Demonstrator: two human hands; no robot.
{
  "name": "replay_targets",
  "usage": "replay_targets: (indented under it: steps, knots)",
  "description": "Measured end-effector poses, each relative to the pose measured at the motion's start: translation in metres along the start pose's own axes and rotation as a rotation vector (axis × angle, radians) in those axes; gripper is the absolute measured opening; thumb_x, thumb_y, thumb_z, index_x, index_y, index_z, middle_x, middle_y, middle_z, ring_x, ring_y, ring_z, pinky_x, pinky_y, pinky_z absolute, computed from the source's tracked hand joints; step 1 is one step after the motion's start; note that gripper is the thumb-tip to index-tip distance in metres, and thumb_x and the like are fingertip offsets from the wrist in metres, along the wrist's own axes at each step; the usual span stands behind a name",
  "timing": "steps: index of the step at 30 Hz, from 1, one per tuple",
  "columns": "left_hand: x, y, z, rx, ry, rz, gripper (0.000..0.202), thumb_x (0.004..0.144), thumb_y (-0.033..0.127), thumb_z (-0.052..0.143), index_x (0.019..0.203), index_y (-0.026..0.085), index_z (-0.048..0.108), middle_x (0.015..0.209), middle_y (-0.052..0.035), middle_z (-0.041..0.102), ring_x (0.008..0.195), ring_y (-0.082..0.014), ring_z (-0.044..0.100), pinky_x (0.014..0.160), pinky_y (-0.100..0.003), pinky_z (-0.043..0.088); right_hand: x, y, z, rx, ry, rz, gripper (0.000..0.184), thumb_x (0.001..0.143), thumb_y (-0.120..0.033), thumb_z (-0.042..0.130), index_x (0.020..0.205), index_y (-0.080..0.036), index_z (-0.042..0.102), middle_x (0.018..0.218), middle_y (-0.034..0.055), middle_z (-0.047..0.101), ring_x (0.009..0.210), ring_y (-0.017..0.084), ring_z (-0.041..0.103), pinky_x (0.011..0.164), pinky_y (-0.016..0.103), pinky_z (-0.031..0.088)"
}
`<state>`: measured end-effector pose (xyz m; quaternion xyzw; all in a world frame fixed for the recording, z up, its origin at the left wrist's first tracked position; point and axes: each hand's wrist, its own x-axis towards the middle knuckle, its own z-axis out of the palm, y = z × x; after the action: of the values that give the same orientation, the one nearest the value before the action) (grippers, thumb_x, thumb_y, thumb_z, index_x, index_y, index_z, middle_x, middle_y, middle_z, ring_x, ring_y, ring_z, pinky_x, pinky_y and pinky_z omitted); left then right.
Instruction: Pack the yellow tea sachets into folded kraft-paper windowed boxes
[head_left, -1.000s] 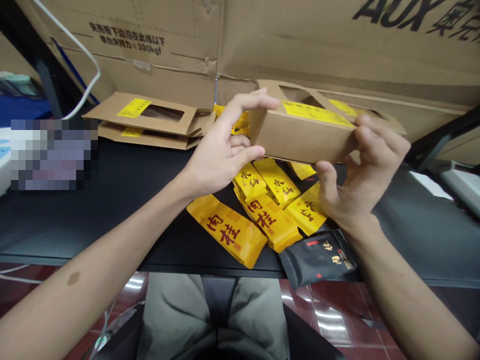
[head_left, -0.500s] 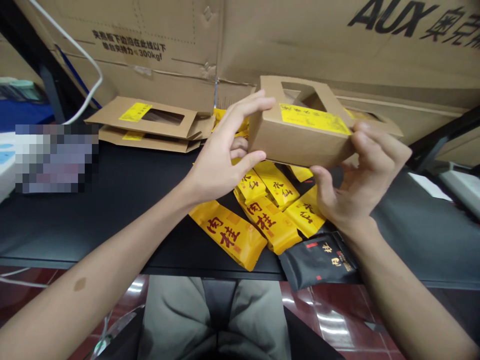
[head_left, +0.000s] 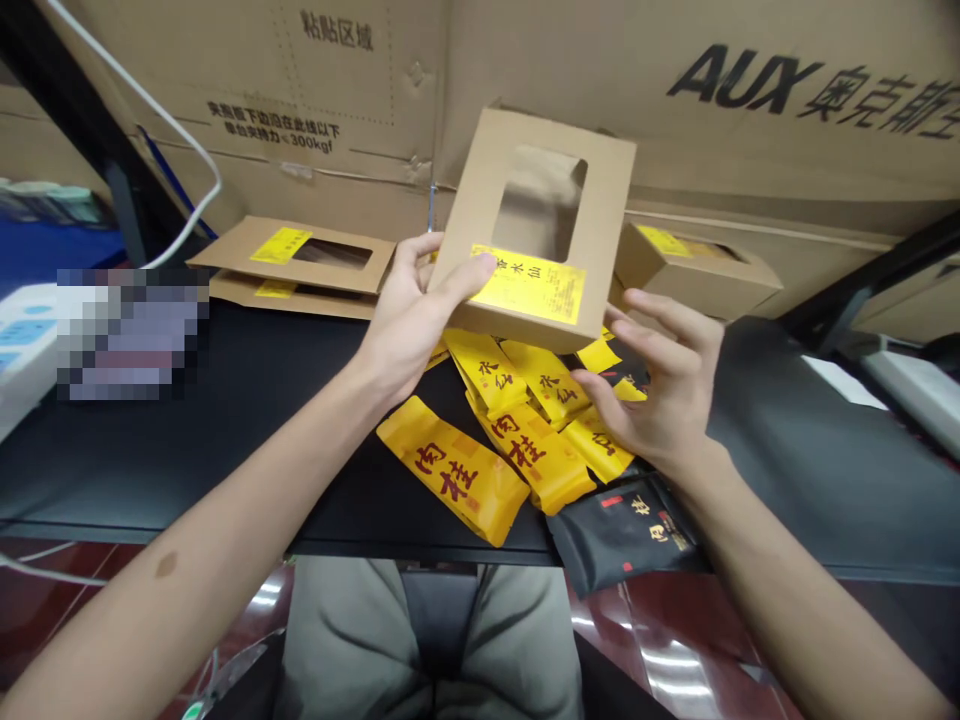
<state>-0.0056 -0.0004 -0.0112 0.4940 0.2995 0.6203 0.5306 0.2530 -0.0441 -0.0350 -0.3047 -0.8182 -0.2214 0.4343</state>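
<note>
A brown cardboard box (head_left: 461,235) with a cut-out window and a yellow label (head_left: 559,290) is tilted up, its windowed face toward me. My left hand (head_left: 409,320) grips its lower left corner, the thumb lying on the face by the label. Beside the lower right corner, my right hand (head_left: 660,375) has its fingers spread; a fingertip is close to the box edge, and I cannot tell whether it touches. Below lie several yellow packets (head_left: 454,470) with dark red characters, partly overlapping. A black packet (head_left: 626,530) sticks out over the table's front edge.
Two flattened boxes (head_left: 247,245) are stacked at the back left. Another formed box (head_left: 694,275) stands behind my right hand. Large cartons (head_left: 360,60) wall off the rear of the black table (head_left: 202,420). A white cable (head_left: 169,125) hangs at the left.
The box has swung upright, so its window and label now face me. My right hand has come off its right end and moved lower left. The left hand keeps its hold.
</note>
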Motion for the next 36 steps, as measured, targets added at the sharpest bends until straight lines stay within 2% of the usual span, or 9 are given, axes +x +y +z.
replay_targets:
  steps: [3,8,11,14,17,21,26,31,36]
  knots:
    - [0.006,0.008,-0.013,0.038,0.067,0.037,0.067,0.063,0.047,0.095,0.112,0.025,0.054,0.124,-0.0095,0.072,0.131,-0.0365,0.066,0.102,-0.053,0.062,-0.003,0.007,-0.002,0.019,0.044,0.067,0.066,0.09,-0.032,0.076,0.149,-0.039,0.047,0.138,0.0102,0.058,0.123,0.032,0.065,0.089,0.054,0.069]
    - [-0.001,0.031,-0.055,0.166,0.234,0.1,0.061,0.059,0.056,0.096,0.102,0.033,0.061,0.111,0.0038,0.076,0.127,-0.036,0.068,0.08,-0.055,0.07,-0.002,0.015,-0.008,-0.101,0.131,0.162,0.019,0.098,-0.03,0.065,0.117,-0.03,0.067,0.109,0.0087,0.069,0.098,0.024,0.069,0.075,0.043,0.066]
    - [-0.016,0.045,-0.088,0.277,0.251,0.095,0.049,0.061,0.06,0.094,0.094,0.039,0.064,0.1,0.0205,0.077,0.141,-0.0331,0.059,0.091,-0.059,0.069,0.002,0.014,-0.01,-0.084,0.152,0.203,0.009,0.101,-0.031,0.062,0.103,-0.027,0.07,0.1,0.0073,0.071,0.088,0.021,0.07,0.073,0.039,0.063]
    - [-0.035,0.051,-0.115,0.317,0.269,0.054,0.042,0.064,0.053,0.094,0.097,0.044,0.069,0.108,0.0249,0.078,0.146,-0.0356,0.055,0.103,-0.069,0.063,0.004,0.015,-0.011,-0.001,0.143,0.204,0.011,0.102,-0.027,0.061,0.095,-0.024,0.069,0.091,0.0047,0.072,0.084,0.019,0.071,0.072,0.035,0.06]
    - [-0.056,0.047,-0.133,0.325,0.271,0.016,0.052,0.057,0.051,0.096,0.103,0.047,0.072,0.118,0.0171,0.079,0.141,-0.04,0.059,0.103,-0.068,0.062,0.006,0.015,-0.019,0.06,0.098,0.245,0.016,0.103,-0.026,0.06,0.089,-0.023,0.068,0.085,0.0031,0.073,0.079,0.017,0.071,0.072,0.032,0.057]
    - [-0.084,0.042,-0.148,0.373,0.387,-0.076,0.077,0.059,0.04,0.098,0.127,0.027,0.065,0.146,-0.0055,0.069,0.139,-0.0337,0.061,0.124,-0.056,0.048,0.005,0.002,-0.053,0.129,-0.098,0.343,0.02,0.106,-0.034,0.057,0.096,-0.023,0.069,0.092,0.0048,0.076,0.085,0.018,0.074,0.078,0.033,0.058]
    - [-0.108,0.045,-0.157,0.52,0.39,-0.185,0.077,0.067,0.044,0.096,0.13,0.024,0.057,0.147,-0.0116,0.066,0.138,-0.035,0.062,0.122,-0.056,0.047,-0.01,-0.039,-0.094,0.149,-0.455,0.171,0.045,0.098,-0.059,0.065,0.126,-0.023,0.063,0.12,0.0106,0.073,0.111,0.026,0.072,0.092,0.04,0.06]
    - [-0.12,0.046,-0.149,0.609,0.345,-0.167,0.076,0.071,0.039,0.092,0.135,0.023,0.052,0.151,-0.0131,0.063,0.139,-0.0349,0.062,0.123,-0.056,0.047,-0.037,-0.051,-0.076,-0.165,-0.472,0.084,0.053,0.101,-0.055,0.059,0.136,-0.015,0.056,0.129,0.0207,0.066,0.124,0.038,0.064,0.1,0.055,0.057]
    - [-0.124,0.042,-0.152,0.674,0.273,-0.197,0.077,0.074,0.044,0.089,0.138,0.022,0.052,0.154,-0.0156,0.061,0.143,-0.0384,0.059,0.126,-0.061,0.042,-0.04,-0.034,-0.048,-0.344,-0.423,0.149,0.045,0.105,-0.047,0.054,0.135,-0.013,0.055,0.127,0.0202,0.066,0.123,0.039,0.064,0.1,0.055,0.058]
